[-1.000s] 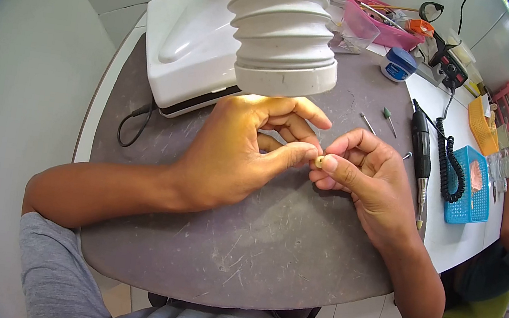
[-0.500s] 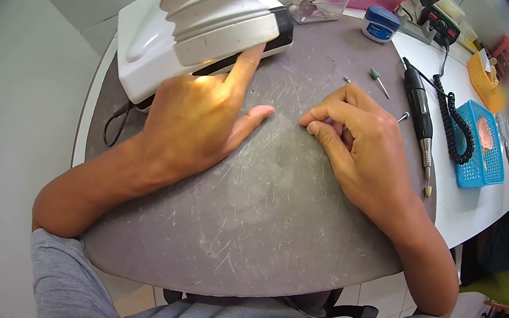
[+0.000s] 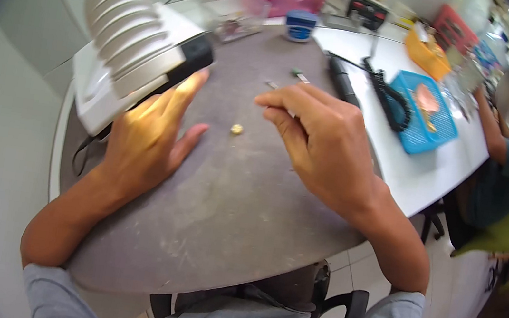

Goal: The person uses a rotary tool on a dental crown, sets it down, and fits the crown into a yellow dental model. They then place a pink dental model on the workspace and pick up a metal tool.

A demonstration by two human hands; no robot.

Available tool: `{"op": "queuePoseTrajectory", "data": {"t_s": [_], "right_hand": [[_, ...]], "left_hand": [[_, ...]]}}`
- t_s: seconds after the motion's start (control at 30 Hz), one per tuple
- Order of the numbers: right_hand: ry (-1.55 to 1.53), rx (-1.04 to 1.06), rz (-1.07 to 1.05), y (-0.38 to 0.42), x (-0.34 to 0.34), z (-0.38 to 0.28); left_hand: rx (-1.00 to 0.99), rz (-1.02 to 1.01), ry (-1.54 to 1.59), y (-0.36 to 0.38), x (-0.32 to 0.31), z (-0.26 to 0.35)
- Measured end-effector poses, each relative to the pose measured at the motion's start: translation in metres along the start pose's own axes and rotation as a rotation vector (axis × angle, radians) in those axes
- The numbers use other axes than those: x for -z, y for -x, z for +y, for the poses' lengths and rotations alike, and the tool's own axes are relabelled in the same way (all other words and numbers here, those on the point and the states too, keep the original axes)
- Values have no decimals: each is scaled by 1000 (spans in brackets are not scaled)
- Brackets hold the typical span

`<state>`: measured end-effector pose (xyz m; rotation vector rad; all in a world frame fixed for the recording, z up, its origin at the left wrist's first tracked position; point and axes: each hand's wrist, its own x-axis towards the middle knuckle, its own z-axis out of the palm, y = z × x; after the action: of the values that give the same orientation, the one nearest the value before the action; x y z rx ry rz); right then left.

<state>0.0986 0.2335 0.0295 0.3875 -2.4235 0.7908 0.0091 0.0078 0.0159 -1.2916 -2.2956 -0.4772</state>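
My left hand (image 3: 146,134) is open at the front of a white machine (image 3: 90,83) with a ribbed white hose (image 3: 126,30). Its index fingertip is at the machine's black front panel (image 3: 197,58), and warm light falls on the back of the hand. A small gold-coloured piece (image 3: 236,130), like a dental crown, lies on the grey mat (image 3: 213,218) between my hands. Above the mat, to the piece's right, my right hand (image 3: 328,143) has its index finger and thumb slightly apart, nothing visible between them. Small burs (image 3: 299,74) lie just beyond it.
A black rotary handpiece (image 3: 341,80) with a coiled cord is partly behind my right hand. Further right stand a blue basket (image 3: 428,135) and a yellow basket (image 3: 427,54). At the back are a blue jar (image 3: 299,27) and a pink tray (image 3: 267,2). Another person (image 3: 506,162) sits at right.
My right thumb and index finger have parted and lifted from the mat, and the gold piece now shows there. My left finger stays by the panel. The view has turned to the right.
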Motion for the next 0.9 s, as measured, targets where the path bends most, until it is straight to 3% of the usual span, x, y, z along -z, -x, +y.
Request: {"op": "queuePoseTrajectory", "data": {"t_s": [0.07,0.17,0.2,0.27,0.33,0.37,0.4,0.47,0.53,0.6,0.67,0.73,0.77,0.9], "right_hand": [[105,-23,-12,9,16,-5],[201,-77,157,20,50,7],[253,-210,143,23,71,15],[374,-156,261,25,105,40],[344,-315,244,32,145,73],[314,-497,219,29,159,74],[323,-499,221,30,173,88],[423,-629,167,36,193,117],[459,-596,186,40,198,118],[606,-460,-106,47,202,128],[599,-439,-155,46,200,129],[703,-677,-347,35,189,113],[703,-720,-325,33,185,114],[776,-528,-270,37,182,135]], "left_hand": [[-65,17,29,1,-1,-1],[-202,39,-36,-2,3,-3],[-203,51,-28,-2,4,-4],[-148,-90,50,0,4,-5],[-86,-160,145,5,1,-7],[10,-219,231,4,4,-5],[107,-278,313,4,5,-3],[-16,-201,323,2,-1,-2],[-312,72,361,-9,-5,1],[-376,5,310,-5,1,-7],[-433,-68,257,-2,8,-5],[-180,-126,398,0,12,3],[-20,-117,506,3,8,8],[63,-12,529,1,-3,14]]}}
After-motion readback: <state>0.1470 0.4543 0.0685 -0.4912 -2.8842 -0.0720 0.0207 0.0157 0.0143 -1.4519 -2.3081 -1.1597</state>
